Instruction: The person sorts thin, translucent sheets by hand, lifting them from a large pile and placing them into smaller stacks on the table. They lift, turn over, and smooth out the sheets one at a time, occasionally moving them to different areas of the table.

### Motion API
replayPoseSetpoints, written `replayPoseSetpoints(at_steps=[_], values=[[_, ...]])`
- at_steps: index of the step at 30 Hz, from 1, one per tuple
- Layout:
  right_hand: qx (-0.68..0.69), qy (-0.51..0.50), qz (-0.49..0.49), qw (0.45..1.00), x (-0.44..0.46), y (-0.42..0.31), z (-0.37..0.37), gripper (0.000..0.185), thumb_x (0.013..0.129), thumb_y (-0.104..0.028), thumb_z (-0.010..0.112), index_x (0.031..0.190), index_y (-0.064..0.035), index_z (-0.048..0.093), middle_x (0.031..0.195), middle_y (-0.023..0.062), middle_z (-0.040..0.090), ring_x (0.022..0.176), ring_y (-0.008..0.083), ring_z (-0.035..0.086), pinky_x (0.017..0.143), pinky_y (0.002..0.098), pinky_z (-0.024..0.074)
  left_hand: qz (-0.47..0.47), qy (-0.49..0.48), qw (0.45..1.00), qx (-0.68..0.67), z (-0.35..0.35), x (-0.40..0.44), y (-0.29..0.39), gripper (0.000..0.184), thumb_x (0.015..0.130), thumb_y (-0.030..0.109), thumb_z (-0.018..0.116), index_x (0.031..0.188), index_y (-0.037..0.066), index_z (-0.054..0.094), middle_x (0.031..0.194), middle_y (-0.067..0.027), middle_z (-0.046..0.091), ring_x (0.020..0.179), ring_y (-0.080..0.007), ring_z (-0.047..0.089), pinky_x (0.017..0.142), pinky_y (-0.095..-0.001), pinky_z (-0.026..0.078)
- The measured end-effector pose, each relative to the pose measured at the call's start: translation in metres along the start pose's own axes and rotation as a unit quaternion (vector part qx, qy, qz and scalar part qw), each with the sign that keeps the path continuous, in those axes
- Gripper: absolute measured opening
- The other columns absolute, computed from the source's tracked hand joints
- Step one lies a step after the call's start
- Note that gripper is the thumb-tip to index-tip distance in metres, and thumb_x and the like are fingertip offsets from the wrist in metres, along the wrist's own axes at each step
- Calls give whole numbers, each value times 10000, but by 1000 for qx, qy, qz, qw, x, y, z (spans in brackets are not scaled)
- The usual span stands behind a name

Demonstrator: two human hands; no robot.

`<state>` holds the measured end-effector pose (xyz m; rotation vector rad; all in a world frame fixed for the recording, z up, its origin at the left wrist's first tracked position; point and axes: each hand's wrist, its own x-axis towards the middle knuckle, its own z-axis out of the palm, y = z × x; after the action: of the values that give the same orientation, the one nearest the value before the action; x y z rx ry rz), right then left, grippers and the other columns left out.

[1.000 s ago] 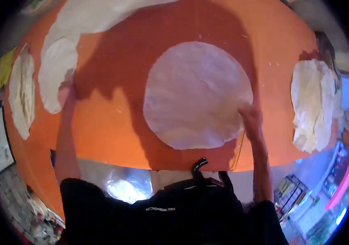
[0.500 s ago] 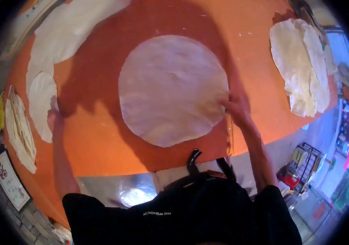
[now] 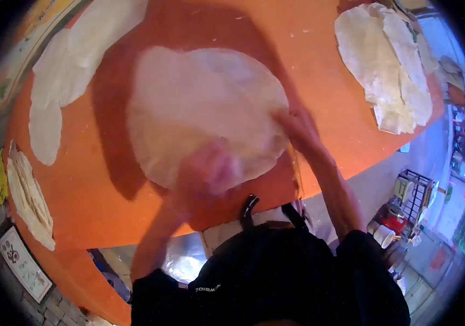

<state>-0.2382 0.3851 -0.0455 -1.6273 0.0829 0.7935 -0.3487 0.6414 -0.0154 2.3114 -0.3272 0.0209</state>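
Head view showed one large, round, pale, thin sheet (image 3: pixel 216 92) on the orange table (image 3: pixel 80 206), beneath the blurred left hand (image 3: pixel 205 165), whose grip could not be told. Bent fingers of the right hand (image 3: pixel 300 127) met its right edge, whether pinching or not was unclear. Three other pale pieces or piles lay around it: a long strip (image 3: pixel 75 60) far left, a narrow folded piece (image 3: pixel 31 201) near left, a wide folded pile (image 3: pixel 379 65) far right.

Wide fisheye curve, black corners, hard shadows, motion blur at lower centre.
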Motion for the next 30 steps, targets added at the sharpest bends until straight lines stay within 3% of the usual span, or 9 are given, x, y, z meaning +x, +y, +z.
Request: replayPoseSetpoints(at_steps=[6, 9, 11, 13, 17, 18, 20, 27, 30], values=[[138, 135, 78, 978, -5, 0, -24, 594, 873, -552, 546, 1167, -40, 610, 1035, 126, 641, 952, 197, 589, 823, 344, 481, -7, -17, 1000, 24, 51, -34, 17, 210, 798, 153, 647, 953, 24, 591, 1016, -181, 598, 915, -375, 602, 754, -423, 526], [-305, 102, 143, 936, 19, 18, -37, 578, 848, -564, 570, 1059, -34, 663, 819, 137, 657, 785, 215, 621, 718, 374, 502, -27, -35, 997, 61, 46, -44, 0, 204, 777, 112, 643, 938, 12, 569, 980, -186, 590, 877, -373, 585, 748, -436, 508], [-266, 172, -162, 935, 27, 42, -35, 314, 798, -306, 678, 914, -15, 684, 650, 118, 625, 617, 244, 596, 618, 393, 485, -45, -22, 998, 40, 44, -45, -6, 211, 778, 73, 635, 967, 3, 573, 999, -185, 598, 885, -377, 583, 758, -432, 506], [-182, 179, -228, 940, 21, -9, -44, 282, 806, -289, 653, 877, -18, 684, 681, 111, 632, 659, 221, 605, 633, 381, 488, -58, -14, 998, 29, 42, -37, -3, 216, 791, 63, 629, 993, 2, 581, 1022, -187, 604, 911, -383, 585, 780, -424, 504], [-178, 277, -79, 941, -4, -120, -153, 310, 825, -299, 657, 937, -9, 672, 807, 44, 665, 788, 113, 590, 679, 334, 484, -28, -9, 992, 123, 34, -23, -4, 222, 828, 89, 612, 1036, 13, 599, 1037, -189, 610, 952, -372, 591, 805, -409, 503], [-296, 320, -96, 895, 3, -127, -208, 298, 846, -314, 654, 873, -18, 669, 760, 25, 641, 765, 104, 580, 669, 316, 487, -18, -8, 993, 114, 31, -19, -5, 221, 835, 93, 608, 1041, 14, 600, 1034, -187, 612, 953, -363, 594, 809, -406, 501], [-124, 363, -190, 903, -39, -154, -277, 260, 857, -268, 640, 910, -14, 656, 781, 28, 643, 754, 150, 594, 679, 329, 492, -3, -4, 995, 95, 26, -11, -12, 218, 849, 100, 598, 1050, 15, 603, 1027, -182, 615, 954, -344, 600, 818, -400, 498], [104, 639, -302, 700, -78, -45, -442, 377, 790, -210, 670, 1037, 68, 605, 786, 106, 625, 690, 190, 600, 615, 312, 493, -238, 6, 970, 57, -19, -11, -88, 238, 900, 177, 585, 1071, 12, 600, 1026, -132, 621, 955, -269, 596, 856, -370, 478], [-168, 573, -152, 788, -48, -4, -347, 465, 863, -258, 646, 1219, 17, 529, 910, 107, 623, 808, 223, 636, 719, 312, 518, -278, 40, 957, 70, -18, -8, -152, 302, 914, 253, 584, 1111, 25, 594, 1073, -137, 618, 1000, -292, 585, 896, -384, 467]])
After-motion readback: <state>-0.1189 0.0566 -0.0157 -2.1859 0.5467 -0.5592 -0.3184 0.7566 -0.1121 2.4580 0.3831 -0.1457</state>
